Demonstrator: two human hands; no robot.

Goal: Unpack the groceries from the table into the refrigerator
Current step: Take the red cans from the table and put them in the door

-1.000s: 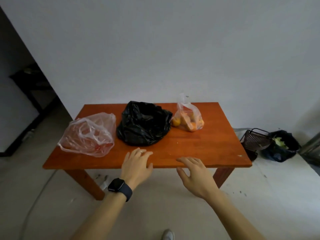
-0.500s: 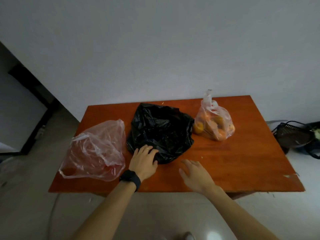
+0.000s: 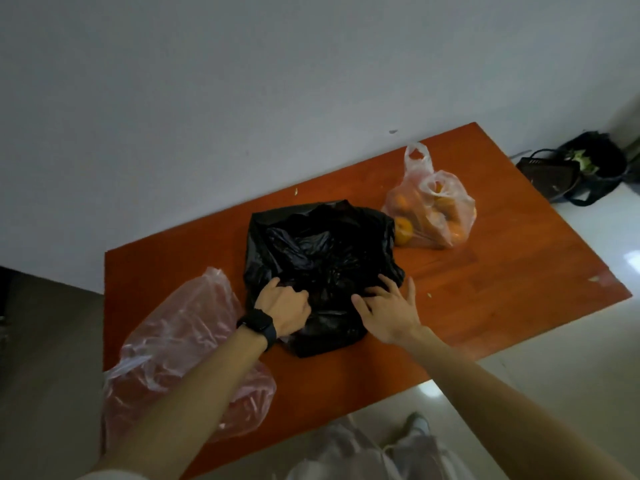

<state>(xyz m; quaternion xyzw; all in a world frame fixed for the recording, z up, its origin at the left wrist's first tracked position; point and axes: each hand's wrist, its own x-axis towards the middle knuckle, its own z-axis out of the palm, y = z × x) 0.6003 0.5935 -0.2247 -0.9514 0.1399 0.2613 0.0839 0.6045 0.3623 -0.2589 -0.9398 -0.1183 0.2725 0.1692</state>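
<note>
**Both hands on the black bag**

The black bag (image 3: 322, 251) sits mid-table (image 3: 502, 289). The left hand (image 3: 284, 306), with a watch (image 3: 258, 326) on its wrist, curls its fingers into the plastic at the bag's 7 o'clock and grips it. The right hand (image 3: 389, 310) lies spread and straight-fingered against the 5 o'clock edge. A pink bag (image 3: 180, 341) lies at 8 o'clock and the oranges (image 3: 433, 213) at 2 o'clock.

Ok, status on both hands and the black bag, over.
Left hand grips black bag at near edge. Right hand open, fingers touching it. Pink bag lies under left forearm, not blocking.
</note>
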